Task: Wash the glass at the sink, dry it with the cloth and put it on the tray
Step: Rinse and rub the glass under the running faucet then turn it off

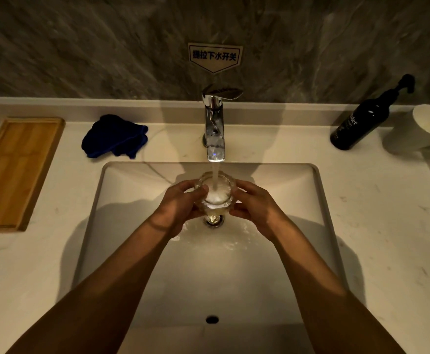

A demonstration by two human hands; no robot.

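The fingers of the left hand (180,204) curl around the left side of the glass (215,194), thumb on the near rim edge, and the fingers of the right hand (253,203) wrap its right side, so both hands grasp the same tumbler between them. The glass stands upright, its long axis vertical and its mouth facing up toward the tap spout; the water stream (215,175) falls straight into the open mouth and froths white inside. The glass's lower wall is partly covered by the fingers, and its patterned surface is hard to make out through the foam. It is held above the drain (213,220), well inside the sink (122,190), not touching the basin floor as far as can be told. Both bare forearms run from the bottom corners, cut off by the frame edge. The chrome faucet (215,129) rises behind the basin on the pale countertop (374,213). To the left lies a crumpled blue cloth (114,136), and farther left a wooden tray (17,169), its left side clipped by the frame. At right stand a dark pump bottle (361,121), its label only partly legible, and a white mug (418,129), cut off at the edge. A sign with Chinese characters (214,56) hangs on the marbled wall.
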